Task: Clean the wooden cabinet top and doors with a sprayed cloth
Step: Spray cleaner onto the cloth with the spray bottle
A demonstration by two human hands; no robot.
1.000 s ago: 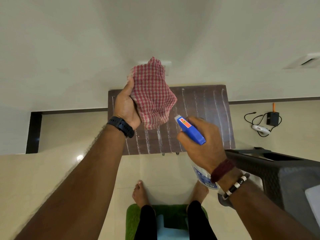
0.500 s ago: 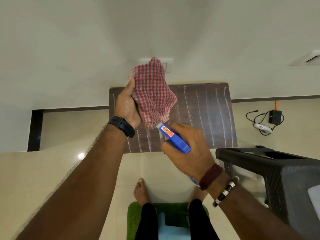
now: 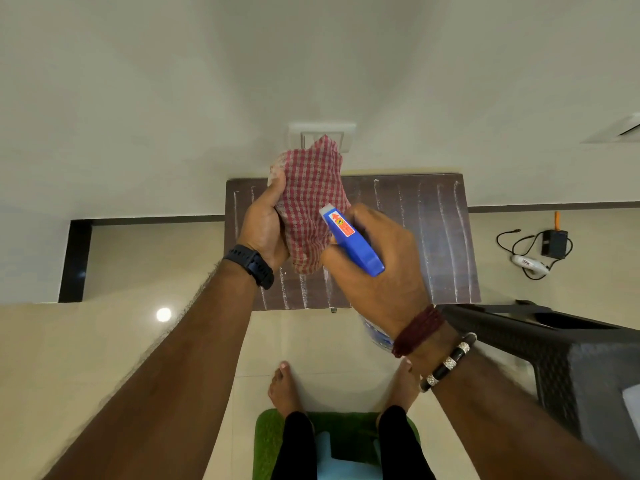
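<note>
Cloth (image 3: 311, 206) first: your left hand (image 3: 263, 226) grips the red checked cloth in a bunch, with fingers curled round it, up in the air over the cabinet top (image 3: 415, 237). Your right hand (image 3: 377, 268) is wrapped round the blue spray bottle (image 3: 349, 240), and its nozzle almost touches the cloth. The dark wooden top sits below, against the wall, with pale streaks on it. The doors cannot be seen from up here.

Watch out. The nozzle is so close that the spray may soak just one spot and drip. If you tilt the bottle, the spray may miss the cloth and hit the wall or the floor by your bare feet (image 3: 284, 393). Wet tiles are slippery. A loose grip could drop the cloth.
</note>
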